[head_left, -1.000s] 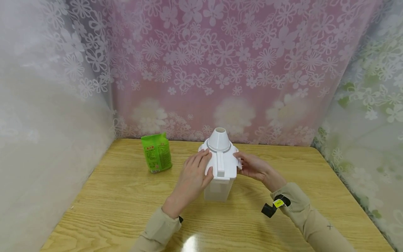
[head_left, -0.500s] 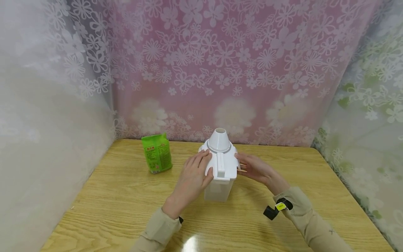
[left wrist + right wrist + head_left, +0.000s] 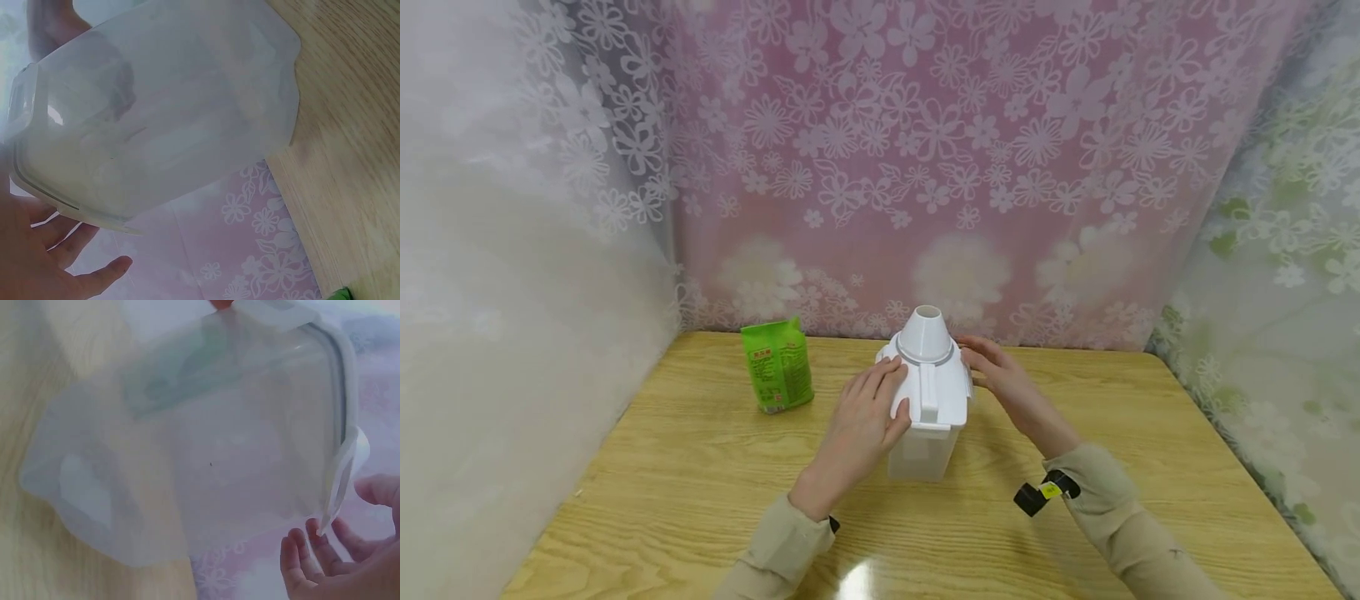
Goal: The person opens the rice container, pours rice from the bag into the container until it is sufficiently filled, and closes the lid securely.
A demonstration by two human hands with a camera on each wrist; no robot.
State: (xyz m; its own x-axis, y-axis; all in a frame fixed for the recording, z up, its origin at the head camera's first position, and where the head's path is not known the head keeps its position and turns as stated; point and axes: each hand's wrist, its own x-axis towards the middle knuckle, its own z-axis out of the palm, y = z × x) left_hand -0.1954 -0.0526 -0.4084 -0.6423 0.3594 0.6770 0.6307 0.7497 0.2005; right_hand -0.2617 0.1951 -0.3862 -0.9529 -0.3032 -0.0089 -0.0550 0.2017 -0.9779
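A translucent storage container (image 3: 917, 458) stands upright on the table with a white lid (image 3: 951, 404) on it. The lid carries a cone-shaped spout (image 3: 925, 337) at the far end. My left hand (image 3: 859, 421) rests on the lid's left side, fingers extended over the top. At the right side is my right hand (image 3: 1018, 400), its fingers loosely bent. In the right wrist view, a white side latch (image 3: 340, 484) sticks out from the rim; the right fingertips (image 3: 312, 528) are close by it and the thumb is apart from it.
A green printed bag (image 3: 778, 367) stands at the back left of the wooden table (image 3: 685, 500). Floral curtains (image 3: 850, 150) hang behind and at both sides. A black strap with a yellow tag (image 3: 1051, 490) is on the right wrist.
My right hand has shifted a little up and away along the container's right side, with the latch at first by its fingers. The left hand, container and green bag stay in place.
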